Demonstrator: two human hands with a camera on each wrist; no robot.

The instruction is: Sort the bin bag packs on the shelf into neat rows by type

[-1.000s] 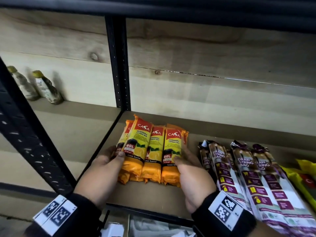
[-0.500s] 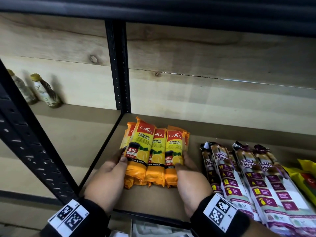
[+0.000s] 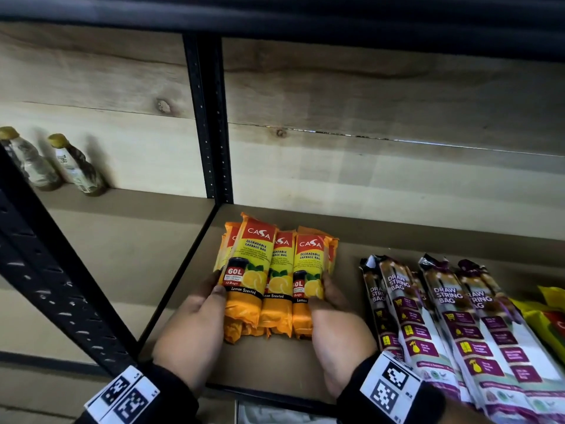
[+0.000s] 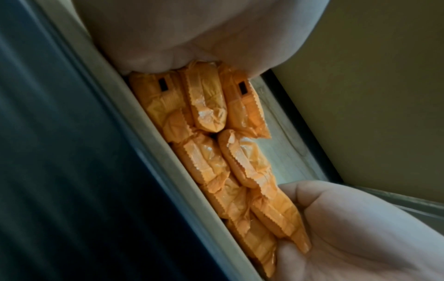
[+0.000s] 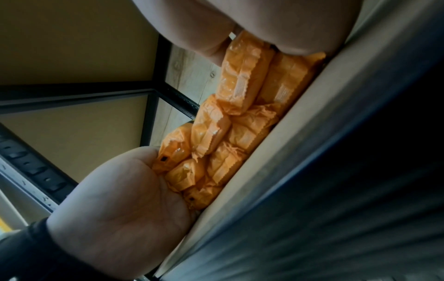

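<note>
1. The shelf (image 3: 397,237) is the reference here: the orange packs (image 3: 276,280) sit at its left end, close to the black upright (image 3: 211,123), with the drawstring packs (image 3: 458,325) laid in their own row well to the right. I'd keep that gap between types open, so the rows read as separate.
2. The orange bundle is two layers deep, going by the wrist views, and the top packs overlap a bit. Best move, I reckon, is squeezing evenly from both sides while it stays flat on the shelf, not lifting it.
3. Left hand (image 3: 195,328) cups the left side of the bundle, thumb on the top pack's label; right hand (image 3: 336,328) cups the right side. So each grip is clamped on the orange packs, fingers tucked around the far side.
4. Small stuff: the near ends look uneven, so tapping them level with the palms should finish the row. Watch the slippery wrappers; too much squeeze could pop a top pack up.
</note>
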